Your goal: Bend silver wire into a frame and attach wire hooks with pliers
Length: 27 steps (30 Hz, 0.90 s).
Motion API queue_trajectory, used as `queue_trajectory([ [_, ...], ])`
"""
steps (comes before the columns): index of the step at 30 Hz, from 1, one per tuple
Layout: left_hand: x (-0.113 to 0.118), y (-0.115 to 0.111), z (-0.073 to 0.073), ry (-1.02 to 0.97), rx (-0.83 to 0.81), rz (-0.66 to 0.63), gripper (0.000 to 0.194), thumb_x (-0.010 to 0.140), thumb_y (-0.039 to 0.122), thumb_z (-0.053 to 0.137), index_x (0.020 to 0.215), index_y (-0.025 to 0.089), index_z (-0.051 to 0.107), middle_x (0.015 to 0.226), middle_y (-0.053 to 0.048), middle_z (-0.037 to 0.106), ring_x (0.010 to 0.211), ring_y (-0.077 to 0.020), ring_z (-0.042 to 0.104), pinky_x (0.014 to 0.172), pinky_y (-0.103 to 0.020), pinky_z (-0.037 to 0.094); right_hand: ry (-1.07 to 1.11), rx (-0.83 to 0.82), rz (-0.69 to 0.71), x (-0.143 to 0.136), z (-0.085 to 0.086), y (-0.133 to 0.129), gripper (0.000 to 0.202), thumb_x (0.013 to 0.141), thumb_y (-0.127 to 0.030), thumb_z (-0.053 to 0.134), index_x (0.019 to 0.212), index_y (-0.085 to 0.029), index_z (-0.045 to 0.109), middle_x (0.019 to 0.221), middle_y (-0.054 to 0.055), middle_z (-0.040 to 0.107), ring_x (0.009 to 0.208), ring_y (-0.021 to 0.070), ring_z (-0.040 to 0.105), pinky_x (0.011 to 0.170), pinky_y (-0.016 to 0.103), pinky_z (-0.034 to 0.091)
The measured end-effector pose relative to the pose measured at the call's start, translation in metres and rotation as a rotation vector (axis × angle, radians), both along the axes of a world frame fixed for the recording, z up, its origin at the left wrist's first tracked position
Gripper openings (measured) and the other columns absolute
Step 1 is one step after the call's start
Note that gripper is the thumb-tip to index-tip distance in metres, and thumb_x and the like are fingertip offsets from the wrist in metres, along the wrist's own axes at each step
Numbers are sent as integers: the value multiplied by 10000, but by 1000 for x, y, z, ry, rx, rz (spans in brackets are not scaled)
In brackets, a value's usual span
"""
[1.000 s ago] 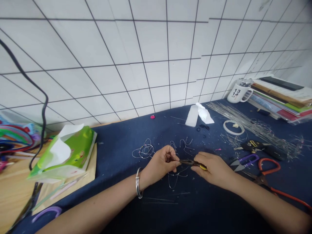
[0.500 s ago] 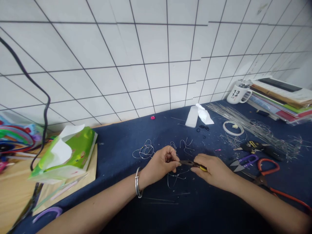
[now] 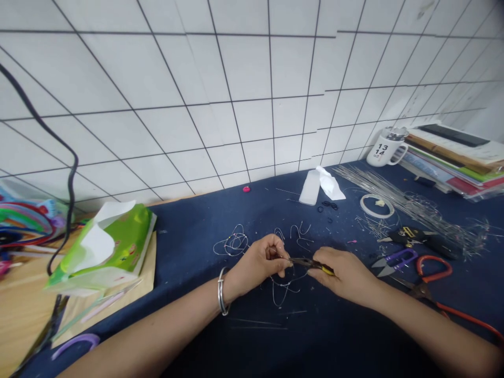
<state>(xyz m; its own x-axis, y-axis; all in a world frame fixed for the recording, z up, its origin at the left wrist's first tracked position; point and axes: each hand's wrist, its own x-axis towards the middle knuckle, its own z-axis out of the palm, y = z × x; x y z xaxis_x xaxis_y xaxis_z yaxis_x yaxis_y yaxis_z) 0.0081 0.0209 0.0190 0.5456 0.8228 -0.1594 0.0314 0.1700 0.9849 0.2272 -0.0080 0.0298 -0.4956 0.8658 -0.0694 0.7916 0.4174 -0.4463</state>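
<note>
My right hand (image 3: 342,270) is wrapped round dark pliers (image 3: 302,262) with a yellow-and-black handle, their jaws pointing left. Those jaws meet the fingertips of my left hand (image 3: 264,258), which pinches a thin wire (image 3: 284,303) with small pale beads. The wire hangs in loops below the fingers; its end at the jaws is too small to make out. Left of my hands lies a coil of beaded wire (image 3: 231,243). Several short bent wires (image 3: 302,235) lie just behind them, and straight wires (image 3: 258,322) rest nearer to me on the dark blue cloth (image 3: 189,210).
At right lie purple-handled snips (image 3: 399,258), red-handled shears (image 3: 423,290), a white spool ring (image 3: 377,207) and a bundle of long wires (image 3: 378,186). Behind stand a mug (image 3: 388,148) and stacked books (image 3: 457,157). At left sits a green tissue pack (image 3: 126,241) near a black cable (image 3: 71,194).
The wire loops hanging below my left hand have shifted slightly. Both hands keep almost the same place, with the pliers still at the left fingertips.
</note>
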Motion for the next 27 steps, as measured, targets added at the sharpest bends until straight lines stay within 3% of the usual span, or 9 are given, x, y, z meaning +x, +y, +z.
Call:
queue_trajectory([
  [22, -4, 2, -2, 70, 33, -49, 190, 728, 214, 583, 826, 160, 430, 805, -22, 575, 571, -71, 538, 541, -227, 426, -33, 7, 14, -1, -5, 2, 192, 827, -378, 422, 782, -201, 483, 737, -1, 513, 627, 111, 465, 558, 229, 326],
  [27, -4, 4, 1, 86, 47, 16, 163, 745, 226, 566, 826, 156, 443, 781, -12, 563, 586, -68, 530, 547, -214, 422, -34, 32, -52, -1, -5, 4, 230, 831, -411, 405, 784, -203, 492, 736, 7, 512, 659, 126, 478, 574, 237, 343],
])
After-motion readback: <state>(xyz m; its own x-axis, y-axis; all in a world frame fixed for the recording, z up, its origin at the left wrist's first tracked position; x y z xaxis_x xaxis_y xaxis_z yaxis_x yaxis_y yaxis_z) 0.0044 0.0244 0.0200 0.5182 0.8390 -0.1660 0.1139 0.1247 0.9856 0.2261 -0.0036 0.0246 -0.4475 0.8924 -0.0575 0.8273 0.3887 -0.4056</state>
